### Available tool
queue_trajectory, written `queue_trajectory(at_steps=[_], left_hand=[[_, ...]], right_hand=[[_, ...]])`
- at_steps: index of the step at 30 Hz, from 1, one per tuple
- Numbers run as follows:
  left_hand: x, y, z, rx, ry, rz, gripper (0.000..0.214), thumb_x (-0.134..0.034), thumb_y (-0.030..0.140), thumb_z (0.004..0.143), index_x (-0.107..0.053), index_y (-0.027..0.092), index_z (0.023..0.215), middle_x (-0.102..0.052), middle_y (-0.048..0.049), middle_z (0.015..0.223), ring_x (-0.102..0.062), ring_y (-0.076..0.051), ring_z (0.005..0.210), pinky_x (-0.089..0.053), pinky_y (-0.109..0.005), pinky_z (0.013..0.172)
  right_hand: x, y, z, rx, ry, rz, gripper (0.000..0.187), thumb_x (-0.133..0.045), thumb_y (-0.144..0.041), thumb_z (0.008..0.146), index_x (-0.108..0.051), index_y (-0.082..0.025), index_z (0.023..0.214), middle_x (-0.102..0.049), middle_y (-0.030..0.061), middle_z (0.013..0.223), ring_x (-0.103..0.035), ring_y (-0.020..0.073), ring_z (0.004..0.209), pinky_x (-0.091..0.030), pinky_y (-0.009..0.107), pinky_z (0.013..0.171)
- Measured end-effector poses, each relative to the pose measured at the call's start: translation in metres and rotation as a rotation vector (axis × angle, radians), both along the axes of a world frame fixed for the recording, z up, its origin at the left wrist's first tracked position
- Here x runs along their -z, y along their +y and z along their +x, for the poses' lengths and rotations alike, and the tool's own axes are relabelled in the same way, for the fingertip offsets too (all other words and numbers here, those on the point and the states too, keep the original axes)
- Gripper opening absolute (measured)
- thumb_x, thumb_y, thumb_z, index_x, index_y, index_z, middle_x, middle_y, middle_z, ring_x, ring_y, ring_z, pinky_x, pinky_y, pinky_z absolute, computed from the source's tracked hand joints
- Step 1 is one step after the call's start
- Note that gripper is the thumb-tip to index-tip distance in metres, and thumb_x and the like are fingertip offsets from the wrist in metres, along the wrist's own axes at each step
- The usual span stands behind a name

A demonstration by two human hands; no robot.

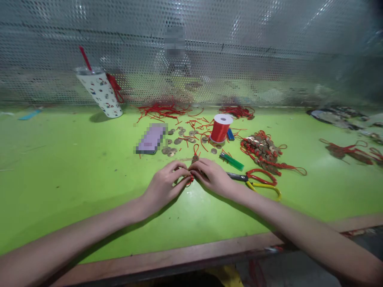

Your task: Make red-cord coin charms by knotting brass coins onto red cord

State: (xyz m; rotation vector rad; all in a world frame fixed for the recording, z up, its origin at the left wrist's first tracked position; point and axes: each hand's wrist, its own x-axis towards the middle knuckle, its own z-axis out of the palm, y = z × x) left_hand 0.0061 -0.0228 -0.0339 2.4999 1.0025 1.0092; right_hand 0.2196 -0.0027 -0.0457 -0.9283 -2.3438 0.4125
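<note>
My left hand [167, 181] and my right hand [211, 175] meet over the green table, fingertips pinched together on a red cord [190, 180]. A coin [195, 159] with a red loop above it sticks out beyond my fingers, part of the same corded piece. Most of the knotted part is hidden by the fingers. Just right of my right hand lie scissors [243, 177] with one red and one yellow handle, partly behind the hand. A green lighter [231, 161] rests above them. Loose coins [178, 141] are scattered beyond my hands.
A spool of red cord [220, 129] stands behind the hands, beside a blue lighter [230, 134]. Finished-looking coin strings [263, 151] are heaped to the right. Left are a phone [152, 137] and a tumbler [100, 91]. Cut red cords [164, 110] lie along the mesh wall [134, 59].
</note>
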Motion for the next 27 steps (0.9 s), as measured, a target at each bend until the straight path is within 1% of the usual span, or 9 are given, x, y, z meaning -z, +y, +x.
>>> queue_trajectory(at_steps=[3,5,8,10,13,17,20,24,27], left_hand=[[0.0013,-0.0002,-0.0007,0.047,0.005,-0.069,0.01,-0.062,0.016,0.097,-0.072,0.015,0.099,-0.075,-0.0073,0.093,-0.069,-0.018,0.081,-0.054,-0.028,0.072],[0.0015,-0.0014,-0.0005,0.054,-0.005,-0.111,0.008,-0.064,0.015,0.096,-0.071,0.016,0.098,-0.076,-0.0055,0.092,-0.07,-0.017,0.079,-0.053,-0.027,0.071],[0.0005,-0.0036,0.0008,0.007,-0.053,-0.176,0.007,-0.067,0.015,0.094,-0.068,0.016,0.101,-0.075,-0.0014,0.085,-0.068,-0.014,0.069,-0.051,-0.024,0.065],[-0.0008,-0.0041,0.0022,-0.029,-0.063,-0.202,0.006,-0.068,0.014,0.093,-0.067,0.016,0.099,-0.073,0.0006,0.079,-0.064,-0.012,0.063,-0.048,-0.022,0.061],[-0.0019,-0.0026,0.0034,-0.048,-0.024,-0.165,0.005,-0.067,0.011,0.092,-0.068,0.016,0.091,-0.073,-0.0013,0.081,-0.065,-0.014,0.067,-0.048,-0.024,0.063],[-0.001,0.0002,0.0025,-0.039,0.002,-0.101,0.007,-0.065,0.009,0.09,-0.069,0.014,0.091,-0.072,-0.0037,0.08,-0.063,-0.014,0.065,-0.046,-0.025,0.06],[0.0,0.0008,0.0014,0.002,0.015,-0.059,0.009,-0.062,0.008,0.091,-0.069,0.013,0.093,-0.072,-0.0051,0.081,-0.063,-0.015,0.067,-0.047,-0.025,0.061],[0.0004,0.0023,0.0001,0.086,0.037,0.006,0.011,-0.057,0.012,0.096,-0.068,0.012,0.096,-0.072,-0.0082,0.086,-0.066,-0.018,0.076,-0.051,-0.028,0.068],[-0.0007,0.0053,-0.0013,0.099,0.04,-0.018,0.011,-0.058,0.015,0.097,-0.069,0.013,0.095,-0.072,-0.0086,0.088,-0.066,-0.019,0.079,-0.052,-0.029,0.07]], right_hand=[[0.0002,-0.0002,0.0005,-0.001,0.005,0.007,0.014,-0.052,-0.02,0.103,-0.065,-0.016,0.102,-0.068,0.0108,0.094,-0.063,0.0227,0.086,-0.049,0.033,0.077],[0.0,-0.0005,0.0008,0.0,0.005,0.006,0.013,-0.052,-0.019,0.102,-0.065,-0.016,0.102,-0.068,0.0108,0.095,-0.064,0.0225,0.087,-0.05,0.032,0.078],[-0.0006,-0.0011,0.0009,0.004,0.004,0.002,0.013,-0.053,-0.019,0.102,-0.065,-0.016,0.103,-0.068,0.0108,0.095,-0.064,0.0223,0.087,-0.05,0.032,0.077],[-0.0009,-0.0015,0.0007,0.008,0.003,-0.004,0.013,-0.052,-0.02,0.103,-0.065,-0.016,0.103,-0.068,0.0107,0.095,-0.064,0.0222,0.087,-0.05,0.032,0.078],[-0.0009,-0.0014,0.0005,0.01,-0.003,-0.003,0.014,-0.052,-0.02,0.103,-0.065,-0.016,0.103,-0.068,0.0105,0.095,-0.063,0.0221,0.087,-0.05,0.033,0.078],[-0.0006,-0.0007,0.0006,0.005,-0.001,-0.004,0.015,-0.051,-0.02,0.103,-0.065,-0.016,0.104,-0.068,0.0107,0.095,-0.063,0.0223,0.087,-0.05,0.033,0.079],[-0.0008,-0.0008,0.0007,0.001,0.007,-0.009,0.015,-0.05,-0.019,0.103,-0.065,-0.016,0.103,-0.068,0.0108,0.095,-0.063,0.0224,0.088,-0.05,0.034,0.079],[-0.0011,-0.0014,0.0005,-0.002,0.018,-0.009,0.015,-0.05,-0.02,0.103,-0.065,-0.016,0.103,-0.068,0.0109,0.096,-0.063,0.0224,0.088,-0.051,0.034,0.079],[-0.0011,-0.0017,0.0003,0.002,0.019,-0.005,0.015,-0.05,-0.02,0.102,-0.065,-0.017,0.103,-0.068,0.0104,0.096,-0.063,0.0221,0.088,-0.051,0.034,0.079]])
